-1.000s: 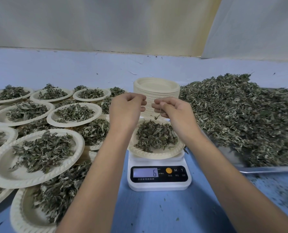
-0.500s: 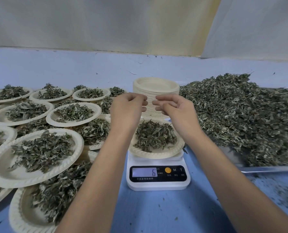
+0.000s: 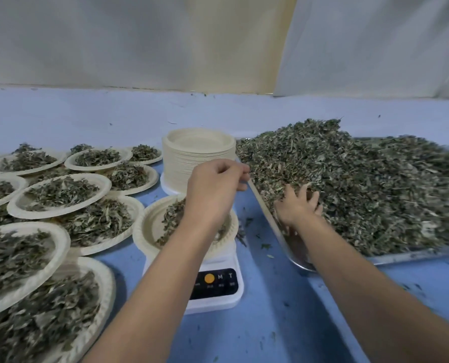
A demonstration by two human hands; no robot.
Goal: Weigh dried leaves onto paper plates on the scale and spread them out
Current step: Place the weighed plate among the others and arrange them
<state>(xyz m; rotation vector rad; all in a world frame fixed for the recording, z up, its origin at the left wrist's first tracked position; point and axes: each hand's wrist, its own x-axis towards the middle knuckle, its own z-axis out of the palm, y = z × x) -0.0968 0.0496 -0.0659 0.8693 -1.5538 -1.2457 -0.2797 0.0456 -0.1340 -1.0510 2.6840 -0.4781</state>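
At the tray point(image 3: 414, 254) edge, right hand point(image 3: 298, 205) sinks spread fingers, nothing gripped, into the dried leaf pile point(image 3: 362, 184). Left hand point(image 3: 213, 189) hovers curled over the paper plate point(image 3: 142, 227) on the scale point(image 3: 218, 284); whether it pinches anything cannot be told. Recommend small additions, with the forearm moved off the readout.

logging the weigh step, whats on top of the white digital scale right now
A cream paper plate holding dried green leaves sits on the white digital scale. The left hand and forearm cover part of the plate and the display, so the reading cannot be seen.
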